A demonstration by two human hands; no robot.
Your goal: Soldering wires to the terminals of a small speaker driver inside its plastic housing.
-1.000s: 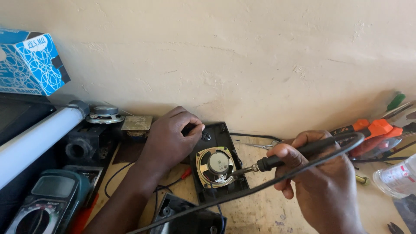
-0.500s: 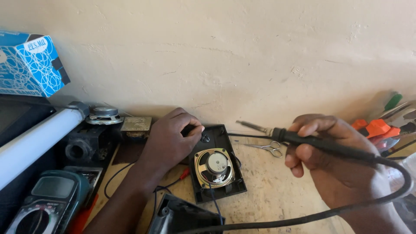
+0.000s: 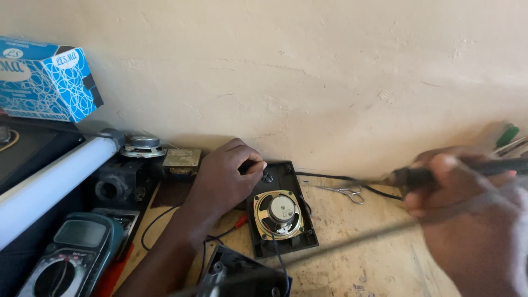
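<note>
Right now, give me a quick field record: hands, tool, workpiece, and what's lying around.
left hand: rests on top edge of black speaker panel
right hand: grips soldering iron, blurred, tip lifted off the speaker
bench items: scissors, multimeter, white tube
shelf: blue box

A black plastic panel (image 3: 286,212) carries a speaker (image 3: 278,214) with a brass-gold frame and silver-grey centre on a pale, speckled wooden bench (image 3: 357,258). A blue box (image 3: 47,77) patterned with white loops sits by a cream wall (image 3: 308,71). Nearby: a white tube (image 3: 52,184), a teal-and-black meter (image 3: 71,253), and silver scissors (image 3: 344,192).
</note>
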